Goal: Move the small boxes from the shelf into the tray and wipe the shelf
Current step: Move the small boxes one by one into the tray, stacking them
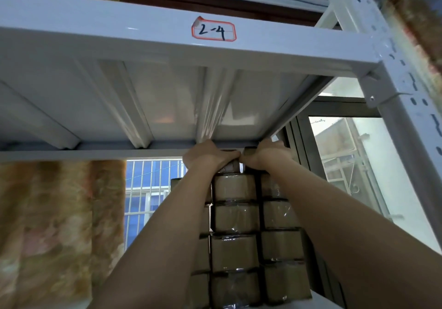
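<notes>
Small boxes stacked, topmost in both hands.

Just one view here, the head cam, so no second angle to compare. It sits low and close to the shelf, tilted steeply upward, so you see the underside of the shelf board labelled 2-4 up top. Both arms reach up and away from the lens to the stacked small boxes dead centre. The wide lens bends the upright post on the right, with windows behind.
</notes>
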